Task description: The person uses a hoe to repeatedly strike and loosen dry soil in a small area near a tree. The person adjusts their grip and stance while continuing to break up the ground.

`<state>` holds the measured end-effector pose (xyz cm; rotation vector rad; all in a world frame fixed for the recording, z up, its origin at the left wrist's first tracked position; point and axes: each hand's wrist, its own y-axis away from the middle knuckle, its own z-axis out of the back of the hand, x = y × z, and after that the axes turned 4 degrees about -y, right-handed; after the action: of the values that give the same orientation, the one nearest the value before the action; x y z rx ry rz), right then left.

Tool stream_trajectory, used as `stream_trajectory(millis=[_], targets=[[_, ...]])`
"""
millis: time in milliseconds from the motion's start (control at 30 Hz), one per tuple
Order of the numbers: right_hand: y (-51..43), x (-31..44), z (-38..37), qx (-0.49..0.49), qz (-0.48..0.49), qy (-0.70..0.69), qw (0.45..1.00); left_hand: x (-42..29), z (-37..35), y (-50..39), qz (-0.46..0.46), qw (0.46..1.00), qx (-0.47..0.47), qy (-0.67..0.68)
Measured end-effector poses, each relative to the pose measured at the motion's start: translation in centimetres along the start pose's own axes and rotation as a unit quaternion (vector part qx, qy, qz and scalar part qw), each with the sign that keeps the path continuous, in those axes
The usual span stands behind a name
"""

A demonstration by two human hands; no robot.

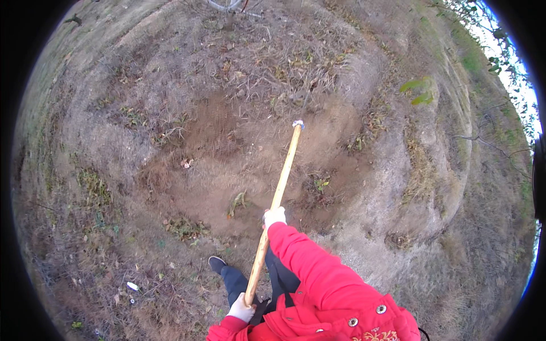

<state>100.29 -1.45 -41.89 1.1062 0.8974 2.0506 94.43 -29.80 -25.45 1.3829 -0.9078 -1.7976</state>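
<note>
A long wooden tool handle slants up and away from my body, over a patch of bare brown soil. My right hand grips it near its middle. Lower down, close to my legs, my left hand is closed around its near end. White and blue material shows at the far end of the handle. Whatever tool head sits there cannot be made out clearly. Small green weeds and a wilted plant stand in the soil beside the handle.
Dry grass and leaf litter border the soil on the far side. A small white object lies at lower left, near my dark shoe. Bare branches reach in at the top; thin twigs stick out at the right.
</note>
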Motion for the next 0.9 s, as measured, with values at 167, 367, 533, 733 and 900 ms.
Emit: stream_trajectory(millis=[167,367,533,733,900], targets=[[5.3,-0.3,-0.8,-0.022,-0.01,-0.025,0.999,6.2,1.1,1.8,-0.021,0.998,0.013,-0.054],[10.7,-1.4,-4.6,0.049,-0.054,-0.119,0.99,9.5,9.1,7.5,-0.086,0.992,-0.071,-0.064],[13.1,2.6,-3.1,0.187,0.023,-0.098,0.977,0.4,13.9,12.2,-0.114,0.968,-0.15,0.167],[15.2,8.1,5.7,0.251,0.137,-0.136,0.949,-11.1,13.6,15.7,-0.33,0.905,-0.246,0.105],[13.5,6.4,13.1,0.161,0.152,-0.103,0.97,-17.8,12.2,17.7,-0.445,0.853,-0.245,-0.119]])
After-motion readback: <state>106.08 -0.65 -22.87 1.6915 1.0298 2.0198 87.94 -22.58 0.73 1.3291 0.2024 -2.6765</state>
